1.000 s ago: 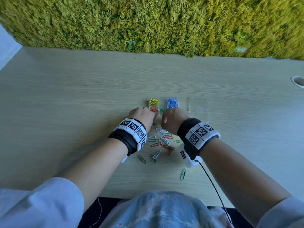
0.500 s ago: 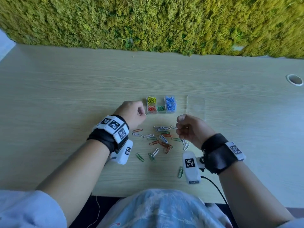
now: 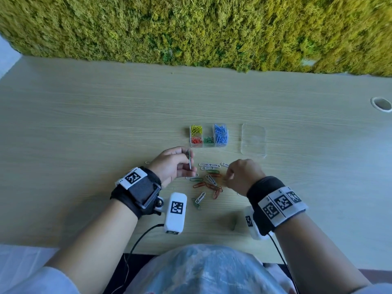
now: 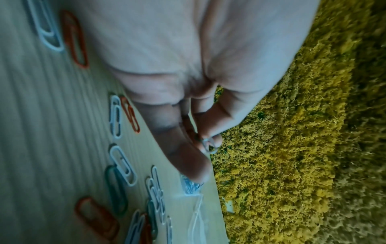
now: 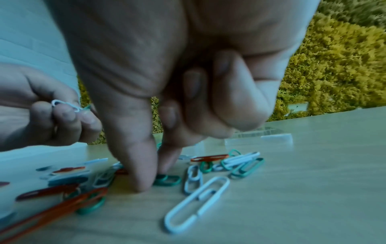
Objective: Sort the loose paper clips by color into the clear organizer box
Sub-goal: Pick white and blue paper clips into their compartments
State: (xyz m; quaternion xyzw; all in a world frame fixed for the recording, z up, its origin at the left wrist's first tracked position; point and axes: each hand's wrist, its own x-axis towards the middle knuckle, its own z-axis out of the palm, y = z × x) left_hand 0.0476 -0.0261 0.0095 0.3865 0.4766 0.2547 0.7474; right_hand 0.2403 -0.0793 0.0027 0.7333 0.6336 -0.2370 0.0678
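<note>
Wooden desk (image 3: pixel 106 128), moss wall behind | left hand (image 3: pixel 172 164) pinches clips (image 3: pixel 188 159) upright | right hand (image 5: pixel 167 82) thumb and forefinger closing on green clip (image 5: pixel 168 180) | organizer box (image 3: pixel 209 135) beyond, part-filled

The organizer box (image 3: pixel 209 135) sits on the desk (image 3: pixel 84 128) at mid-depth, with its lid (image 3: pixel 253 139) lying flat just to its right. Nearer than both, the loose paper clips (image 3: pixel 209 181) lie scattered on the desk. The left hand (image 3: pixel 172 165) is at the left edge of the scatter, near the box's near-left corner, the right hand (image 3: pixel 244 176) at its right edge. A moss wall (image 3: pixel 191 28) runs along the desk's far edge; a cable hole (image 3: pixel 381 104) is at far right.
</note>
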